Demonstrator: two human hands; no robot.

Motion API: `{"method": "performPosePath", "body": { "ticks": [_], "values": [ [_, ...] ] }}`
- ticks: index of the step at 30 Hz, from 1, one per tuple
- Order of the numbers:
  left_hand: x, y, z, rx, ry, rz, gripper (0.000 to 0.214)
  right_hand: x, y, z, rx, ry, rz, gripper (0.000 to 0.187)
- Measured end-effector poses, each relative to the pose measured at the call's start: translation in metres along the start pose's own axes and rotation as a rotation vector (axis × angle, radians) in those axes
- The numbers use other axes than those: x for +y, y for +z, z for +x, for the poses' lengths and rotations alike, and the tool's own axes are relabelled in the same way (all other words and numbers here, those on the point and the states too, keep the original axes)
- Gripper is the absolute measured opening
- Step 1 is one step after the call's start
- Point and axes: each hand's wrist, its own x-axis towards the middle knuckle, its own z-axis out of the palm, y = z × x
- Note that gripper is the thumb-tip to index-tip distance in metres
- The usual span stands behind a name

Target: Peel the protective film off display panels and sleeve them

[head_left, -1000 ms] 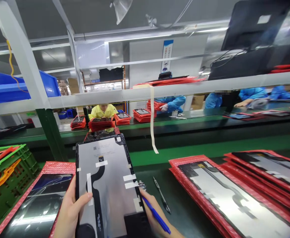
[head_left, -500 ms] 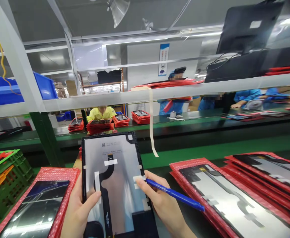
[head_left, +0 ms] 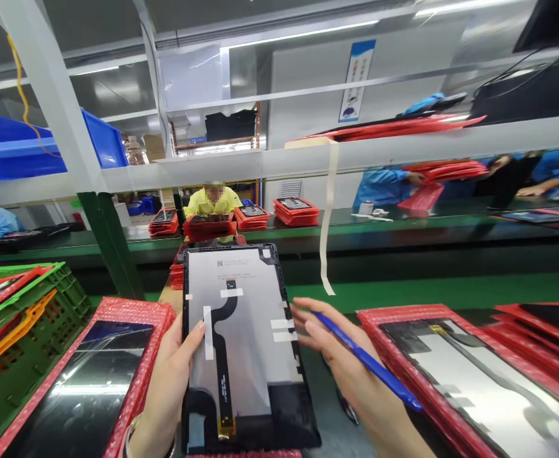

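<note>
My left hand (head_left: 167,381) grips the left edge of a tablet screen panel (head_left: 244,343), held upright with its silver back toward me and the thumb lying on that back. A black flex cable and several white tape strips run across it. My right hand (head_left: 351,369) hovers just right of the panel, fingers stretched toward its right edge, with a blue pen (head_left: 370,366) lying across the hand between the fingers.
Screen panels lie on red bubble-wrap sheets at the left (head_left: 88,381) and right (head_left: 456,375). A green crate (head_left: 26,331) stands far left. Beyond the green conveyor (head_left: 403,254), people in yellow and blue handle red stacks. A paper strip (head_left: 326,222) hangs from the rail.
The panel has shifted right and sits lower in view. My right hand has drawn slightly away from its right edge, fingers straighter. The camera has tilted, so the monitor at top right has left view.
</note>
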Motion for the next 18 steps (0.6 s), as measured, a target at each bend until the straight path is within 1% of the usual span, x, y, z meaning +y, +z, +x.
{"method": "performPosePath", "body": {
  "ticks": [1,2,3,4,5,6,7,9,10,11,12,14,16,18],
  "values": [
    [-0.002,-0.003,0.000,0.000,0.030,0.057,0.049,-0.005,0.001,-0.001,0.018,-0.033,0.072,0.045],
    [-0.004,-0.005,0.000,0.005,0.091,0.147,0.045,-0.008,0.002,-0.002,0.029,-0.052,0.153,0.046],
    [-0.006,-0.008,0.001,0.007,0.185,0.266,0.039,-0.012,0.004,-0.004,0.016,-0.046,0.241,0.048],
    [-0.008,-0.010,0.001,-0.003,0.312,0.405,0.033,-0.014,0.006,-0.007,-0.024,-0.008,0.336,0.049],
    [-0.010,-0.012,0.001,-0.045,0.475,0.550,0.029,-0.016,0.008,-0.009,-0.087,0.059,0.433,0.051],
    [-0.011,-0.013,0.002,-0.126,0.667,0.690,0.029,-0.018,0.010,-0.012,-0.154,0.138,0.530,0.053],
    [-0.012,-0.013,0.004,-0.235,0.872,0.815,0.031,-0.019,0.011,-0.014,-0.207,0.219,0.616,0.055],
    [-0.012,-0.013,0.008,-0.449,1.226,1.020,0.038,-0.020,0.011,-0.015,-0.251,0.368,0.724,0.058],
    [-0.011,-0.012,0.010,-0.519,1.351,1.100,0.039,-0.021,0.011,-0.015,-0.245,0.438,0.741,0.055],
    [-0.010,-0.011,0.012,-0.558,1.430,1.165,0.040,-0.021,0.010,-0.014,-0.228,0.499,0.742,0.049],
    [-0.009,-0.010,0.012,-0.568,1.462,1.214,0.041,-0.021,0.010,-0.014,-0.209,0.547,0.737,0.043],
    [-0.007,-0.006,0.010,-0.575,1.432,1.250,0.044,-0.019,0.012,-0.015,-0.162,0.584,0.726,0.035],
    [-0.005,-0.002,0.003,-0.601,1.397,1.182,0.038,-0.014,0.016,-0.017,-0.106,0.531,0.715,0.035],
    [-0.007,0.002,-0.006,-0.650,1.419,1.047,0.030,-0.006,0.021,-0.021,-0.083,0.440,0.687,0.036]
  ]
}}
